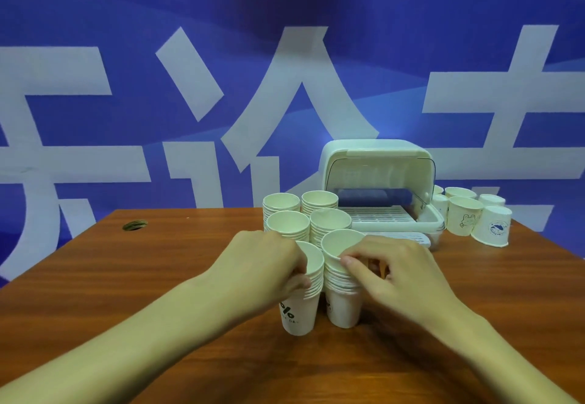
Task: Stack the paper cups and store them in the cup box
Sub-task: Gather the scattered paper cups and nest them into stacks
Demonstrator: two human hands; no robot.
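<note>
Two stacks of white paper cups stand side by side near the middle of the brown table. My left hand (269,264) grips the upper rims of the left stack (300,312), which has black print low on its side. My right hand (395,274) pinches the rim of the top cup on the right stack (343,302). Several more stacks (311,217) stand just behind them. The white cup box (380,166) sits farther back with its lid raised and its slotted tray empty.
Loose cups (465,220), some upright and some upside down, are grouped to the right of the box near the table's right edge. A round cable hole (135,225) lies at the table's far left. A blue banner wall rises behind the table.
</note>
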